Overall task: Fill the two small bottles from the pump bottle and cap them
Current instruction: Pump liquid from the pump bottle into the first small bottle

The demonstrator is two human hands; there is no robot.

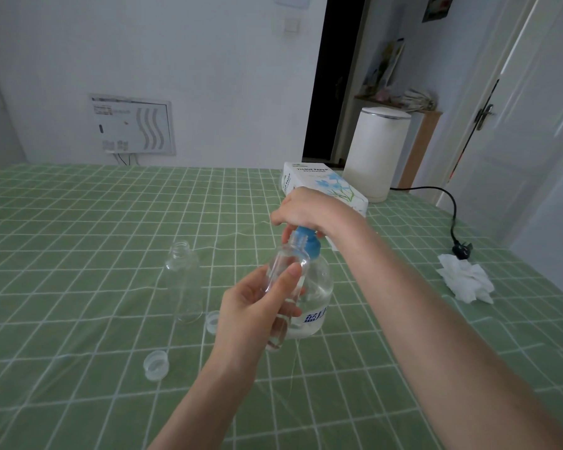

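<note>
A tabletop (pixel 78 222) under a green cloth with white checks fills the lower view. At its far right edge stands a white cylindrical appliance (pixel 376 154), its black cord running to a plug (pixel 462 250) lying on the cloth. Just beside the appliance lies a tissue box (pixel 309 180) printed with blue flowers, partly hidden behind the right hand (pixel 306 206). The pump bottle (pixel 319 287), clear with a blue label, stands upright near the middle of the tabletop. The right hand's grip is curled down over its blue pump head (pixel 309 245). The left hand (pixel 251 313) holds the small bottle (pixel 286 271) in a closed grip, thumb across its front. The bottle is lifted off the cloth and tilted, with its open neck up against the pump head. How full it is cannot be told. A second small bottle (pixel 184 280) stands upright, uncapped, to the left and apart. A crumpled tissue (pixel 465 280) lies at the right, near the plug. Two clear caps rest on the cloth: one cap (pixel 212 322) just right of the second bottle's base, the other cap (pixel 156 365) nearer the viewer
</note>
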